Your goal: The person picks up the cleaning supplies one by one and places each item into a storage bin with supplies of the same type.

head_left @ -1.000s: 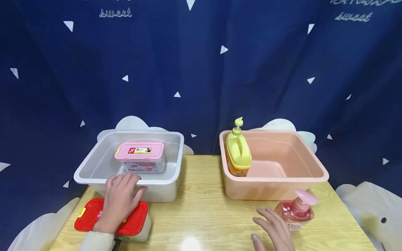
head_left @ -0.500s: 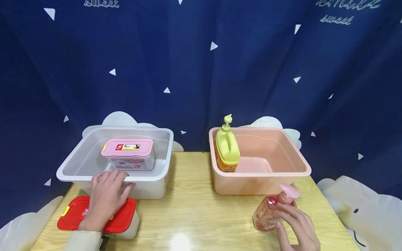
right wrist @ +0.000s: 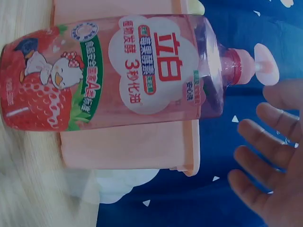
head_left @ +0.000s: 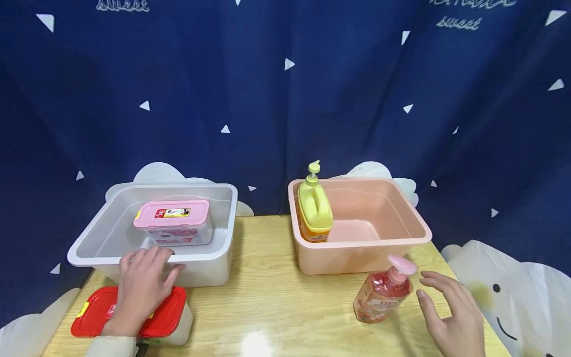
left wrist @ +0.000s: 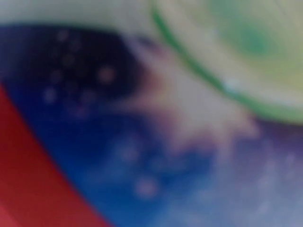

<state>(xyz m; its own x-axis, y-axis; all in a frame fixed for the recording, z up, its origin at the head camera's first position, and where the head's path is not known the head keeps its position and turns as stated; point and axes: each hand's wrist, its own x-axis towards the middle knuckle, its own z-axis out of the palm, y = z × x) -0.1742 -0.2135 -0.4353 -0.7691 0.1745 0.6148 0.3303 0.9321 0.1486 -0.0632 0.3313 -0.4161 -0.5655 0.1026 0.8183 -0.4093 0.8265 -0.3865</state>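
Note:
A pump bottle of red-pink liquid (head_left: 382,296) with a pink pump head stands on the table. In the right wrist view, strawberries and a cartoon duck show on the bottle's (right wrist: 151,66) label. My right hand (head_left: 455,312) is just right of it, fingers spread and apart from it. My left hand (head_left: 142,285) reaches over a red-lidded box (head_left: 95,312), its fingertips at the front rim of the grey tub (head_left: 200,258). Blurred blue print and a red edge (left wrist: 38,175) fill the left wrist view.
Inside the grey tub sits a pink-lidded box (head_left: 178,223). A yellow pump bottle (head_left: 314,208) stands at the left end of the peach tub (head_left: 357,258). Behind the wooden table (head_left: 263,297) hangs a dark blue curtain (head_left: 250,74).
My right hand has passed from the left of the pink pump bottle, across its front, to its right side. The head view has swung right. My left hand stays at the grey tub.

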